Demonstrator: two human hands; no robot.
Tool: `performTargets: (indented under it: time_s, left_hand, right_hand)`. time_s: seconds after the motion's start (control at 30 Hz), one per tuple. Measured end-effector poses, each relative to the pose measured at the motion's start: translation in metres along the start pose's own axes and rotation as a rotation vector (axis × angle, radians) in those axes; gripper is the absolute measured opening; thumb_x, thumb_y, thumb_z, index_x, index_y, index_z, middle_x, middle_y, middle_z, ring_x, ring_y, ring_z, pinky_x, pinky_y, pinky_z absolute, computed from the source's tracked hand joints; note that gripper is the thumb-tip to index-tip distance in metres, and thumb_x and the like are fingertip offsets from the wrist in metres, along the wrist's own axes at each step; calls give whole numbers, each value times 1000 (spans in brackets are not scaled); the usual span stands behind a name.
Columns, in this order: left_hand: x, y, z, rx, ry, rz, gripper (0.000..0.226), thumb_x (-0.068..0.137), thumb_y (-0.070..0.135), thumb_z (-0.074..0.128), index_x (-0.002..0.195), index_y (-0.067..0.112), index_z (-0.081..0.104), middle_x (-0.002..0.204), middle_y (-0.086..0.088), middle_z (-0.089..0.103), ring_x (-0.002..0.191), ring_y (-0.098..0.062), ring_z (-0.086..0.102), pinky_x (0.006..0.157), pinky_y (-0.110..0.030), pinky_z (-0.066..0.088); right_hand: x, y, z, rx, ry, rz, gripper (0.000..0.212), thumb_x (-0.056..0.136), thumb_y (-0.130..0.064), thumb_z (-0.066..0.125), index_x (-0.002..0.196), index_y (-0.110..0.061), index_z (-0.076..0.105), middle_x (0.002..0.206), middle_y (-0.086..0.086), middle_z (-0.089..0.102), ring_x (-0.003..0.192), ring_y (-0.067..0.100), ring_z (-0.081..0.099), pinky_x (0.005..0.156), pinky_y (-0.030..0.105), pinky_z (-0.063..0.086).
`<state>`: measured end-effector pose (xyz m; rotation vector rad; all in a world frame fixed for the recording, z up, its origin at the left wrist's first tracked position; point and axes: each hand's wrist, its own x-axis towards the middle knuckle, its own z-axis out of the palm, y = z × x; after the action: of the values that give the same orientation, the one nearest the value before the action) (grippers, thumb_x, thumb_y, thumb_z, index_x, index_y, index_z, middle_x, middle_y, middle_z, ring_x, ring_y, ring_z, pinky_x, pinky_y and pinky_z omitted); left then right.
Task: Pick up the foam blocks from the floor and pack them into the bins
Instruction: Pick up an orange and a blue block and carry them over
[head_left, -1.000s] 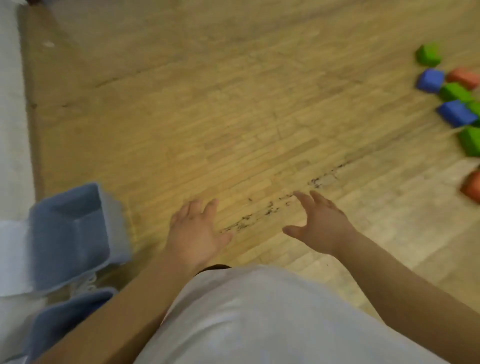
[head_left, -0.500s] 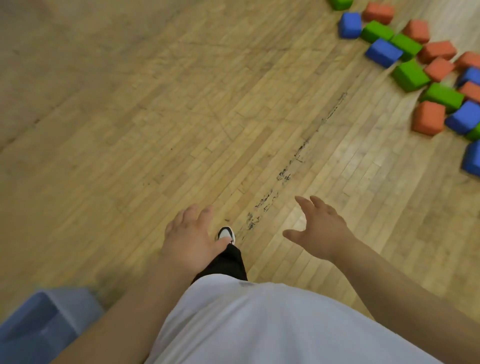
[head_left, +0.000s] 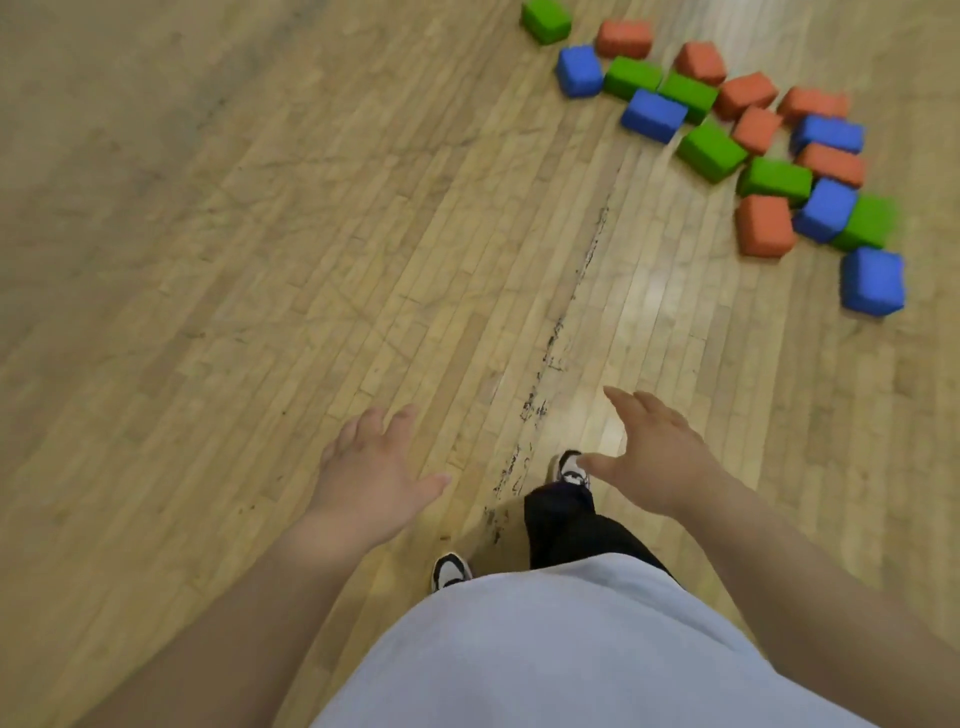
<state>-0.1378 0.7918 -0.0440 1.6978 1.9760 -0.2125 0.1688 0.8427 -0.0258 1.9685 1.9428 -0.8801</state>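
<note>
Left hand (head_left: 371, 475) hangs just left of the dark scuff line (head_left: 550, 364) on the wooden floor (head_left: 234, 260), fingers apart and relaxed, holding nothing; right hand (head_left: 657, 457) hangs just right of the line, fingers spread, thumb out, also empty. Foam blocks (head_left: 709, 150) in red, green and blue, some eighteen by my count though the rightmost blur, lie loosely clustered on the floor right of the line's far end, well apart from both hands.
</note>
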Motion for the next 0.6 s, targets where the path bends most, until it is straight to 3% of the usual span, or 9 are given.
performTargets:
  time_s: [0.27,0.6]
  left_hand:
    - [147,114,-45,62,-25,101,95,86,77,51,161,35,9,167,-7,15,153,-30,14,122,-52,24]
    - [306,316,-94,58,-69,247,94,85,73,58,159,36,14,165,-3,19,152,-27,17,122,-50,25]
  right_hand:
    - [112,86,-79,149,63,140,96,86,-68,61,161,-36,10,169,5,15,153,31,18,120,52,26]
    - [219,220,-215,235,65,273,99,84,-68,63,161,-36,10,169,4,16,153,31,21,121,52,29]
